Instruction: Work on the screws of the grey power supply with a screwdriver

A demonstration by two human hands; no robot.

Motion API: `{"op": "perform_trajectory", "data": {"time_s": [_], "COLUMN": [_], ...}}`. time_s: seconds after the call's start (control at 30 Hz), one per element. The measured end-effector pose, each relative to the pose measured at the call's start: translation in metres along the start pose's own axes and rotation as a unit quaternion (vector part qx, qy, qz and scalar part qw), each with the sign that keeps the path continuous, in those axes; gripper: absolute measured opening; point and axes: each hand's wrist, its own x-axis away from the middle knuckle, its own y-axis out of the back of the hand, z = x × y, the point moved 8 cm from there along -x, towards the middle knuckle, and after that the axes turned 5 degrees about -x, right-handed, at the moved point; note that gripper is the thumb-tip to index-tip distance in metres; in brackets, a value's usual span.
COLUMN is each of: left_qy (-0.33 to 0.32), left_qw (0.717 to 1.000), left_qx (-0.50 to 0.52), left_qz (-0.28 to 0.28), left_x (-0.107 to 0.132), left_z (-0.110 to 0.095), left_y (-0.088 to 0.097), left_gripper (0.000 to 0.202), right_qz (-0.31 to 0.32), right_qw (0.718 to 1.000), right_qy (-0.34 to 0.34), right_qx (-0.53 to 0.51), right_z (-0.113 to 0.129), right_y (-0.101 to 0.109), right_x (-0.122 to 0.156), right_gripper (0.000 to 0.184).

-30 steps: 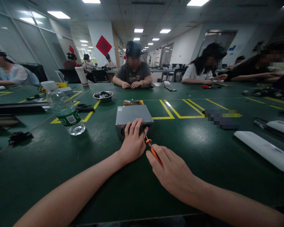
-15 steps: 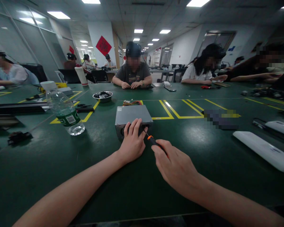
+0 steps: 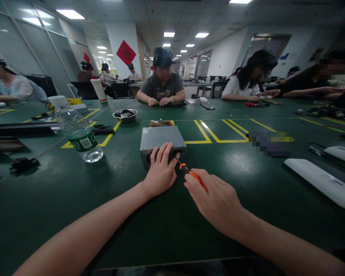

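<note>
A grey metal computer power supply [image 3: 162,137] sits on the green table in front of me, its coloured wires [image 3: 161,123] at the far side. My left hand [image 3: 161,168] grips its near side, fingers over the top front edge and one fingertip beside the screwdriver tip. Wrapped round the orange and black handle of a screwdriver [image 3: 186,168] is my right hand [image 3: 215,199]. The thin shaft points up and left to the right part of the near face. Exactly what the tip touches is too small to tell.
To the left stands a water bottle [image 3: 82,140], with a metal bowl [image 3: 125,115] of dark small parts behind it. A long white casing [image 3: 319,182] lies at right. Across the table a person [image 3: 161,86] works; other people sit on both sides.
The screwdriver handle has turned in my right hand, so more of its orange side shows. My left hand and the power supply stay in place.
</note>
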Motion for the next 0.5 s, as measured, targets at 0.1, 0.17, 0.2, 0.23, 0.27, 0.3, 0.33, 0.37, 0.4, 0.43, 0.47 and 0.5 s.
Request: {"op": "perform_trajectory", "data": {"time_s": [0.1,0.17,0.2,0.23,0.27,0.3,0.33,0.37,0.4,0.43,0.47,0.5], "left_qy": [-0.005,-0.007,-0.008,-0.009,-0.012,-0.015,-0.019,-0.021,-0.023,-0.024,-0.024,-0.025], "left_qw": [1.0,1.0,1.0,1.0,1.0,1.0,1.0,1.0,1.0,1.0,1.0,1.0], "left_qx": [0.0,0.002,0.004,0.005,0.006,0.006,0.006,0.005,0.003,0.002,0.001,0.0], "left_qz": [0.003,0.006,0.008,0.011,0.012,0.013,0.013,0.011,0.007,0.004,0.002,0.001], "left_x": [-0.0001,0.0,0.0001,0.0002,0.0005,0.0008,0.0011,0.0015,0.0018,0.002,0.0022,0.0024], "left_z": [0.0007,0.0015,0.002,0.0024,0.0028,0.0031,0.0033,0.0036,0.0039,0.0042,0.0043,0.0043], "left_y": [0.0,0.0008,0.0013,0.0017,0.0022,0.0027,0.0031,0.0036,0.004,0.0042,0.0042,0.004], "left_gripper": [0.047,0.046,0.045,0.044,0.042,0.04,0.039,0.039,0.04,0.042,0.043,0.045], "right_qz": [0.014,0.016,0.013,0.01,0.008,0.007,0.006,0.006,0.005,0.003,0.0,-0.001], "right_qw": [1.0,0.999,0.999,0.999,0.999,0.999,0.999,0.999,1.0,1.0,1.0,1.0], "right_qy": [-0.022,-0.033,-0.036,-0.035,-0.03,-0.021,-0.01,0.001,0.006,0.006,0.003,-0.001], "right_qx": [0.013,0.004,-0.005,-0.017,-0.027,-0.034,-0.035,-0.031,-0.022,-0.009,0.002,0.008], "right_z": [-0.0055,-0.0065,-0.0062,-0.0053,-0.0038,-0.0019,-0.0001,0.0014,0.0019,0.0013,0.0004,-0.0006], "right_y": [-0.0011,-0.0013,-0.0013,-0.0012,-0.0015,-0.0017,-0.0018,-0.0017,-0.0014,-0.0008,0.0001,0.0008], "right_x": [0.0004,0.0,-0.0003,-0.0005,-0.0007,-0.0007,-0.0006,-0.0004,-0.0003,-0.0002,-0.0003,-0.0005], "right_gripper": [0.014,0.015,0.015,0.016,0.018,0.02,0.021,0.022,0.021,0.02,0.018,0.016]}}
